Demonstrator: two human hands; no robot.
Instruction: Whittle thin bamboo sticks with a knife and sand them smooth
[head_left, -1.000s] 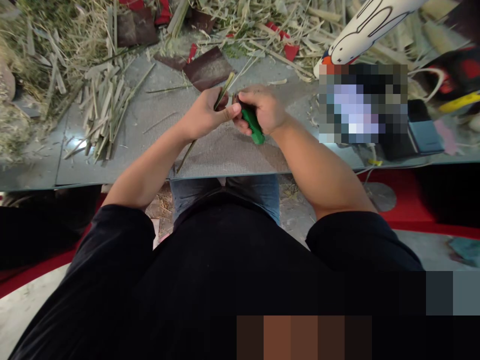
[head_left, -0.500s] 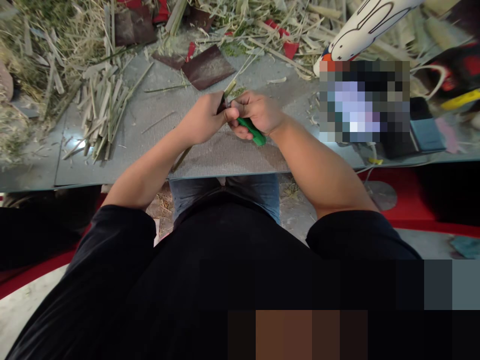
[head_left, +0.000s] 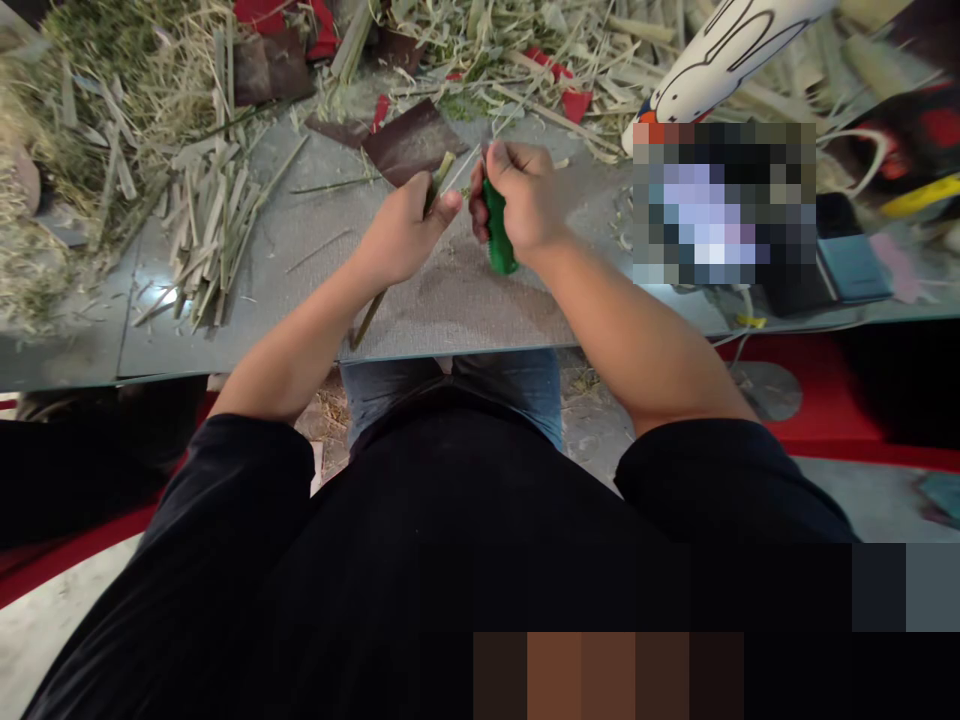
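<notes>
My left hand (head_left: 403,232) is closed around a thin greenish plant stalk (head_left: 367,320), whose upper end pokes out past the thumb and whose lower end slants towards the table's front edge. To its right, my right hand (head_left: 531,205) grips a green-handled knife (head_left: 498,235); its blade is mostly hidden by the fingers and thumb. A thin pale strand runs between the stalk's upper end and the right hand's fingertips. The two hands are a short way apart above the grey table (head_left: 450,310). Beyond them lies a brown sheet (head_left: 412,140).
A pile of split stalks (head_left: 210,235) lies on the left, with dry shavings (head_left: 82,120) behind it. More shavings and red scraps (head_left: 576,104) cover the back. A white rabbit-printed object (head_left: 720,70), a blurred-out device and a blue-grey box (head_left: 855,265) stand at right.
My right hand has drawn away from the left, up and to the right, with the knife now more upright. The left hand still holds the stalk in nearly the same place.
</notes>
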